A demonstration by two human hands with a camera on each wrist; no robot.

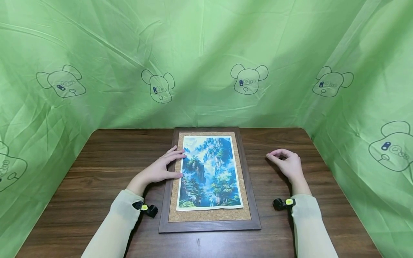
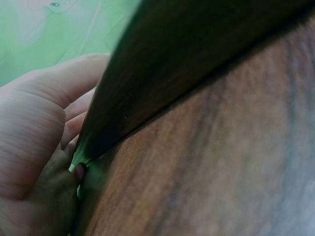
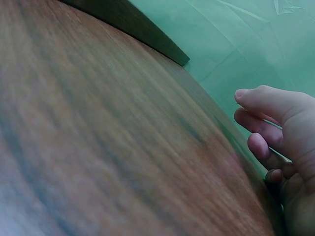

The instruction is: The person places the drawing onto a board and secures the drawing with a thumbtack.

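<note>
A framed cork board lies on the wooden table in the head view, its cork showing all round a blue and green landscape print. My left hand reaches over the frame's left side, fingers spread, with the fingertips and thumb at the print's left edge. Seen from the left wrist, that thumb passes over the frame's dark side. To the right of the board, my right hand is over the table, thumb and fingers loosely bent; in the right wrist view nothing shows between them.
The brown table ends at a green cloth that hangs behind it and along both sides, printed with bear-head outlines. Each sleeved wrist carries a small black camera, one at the left and one at the right.
</note>
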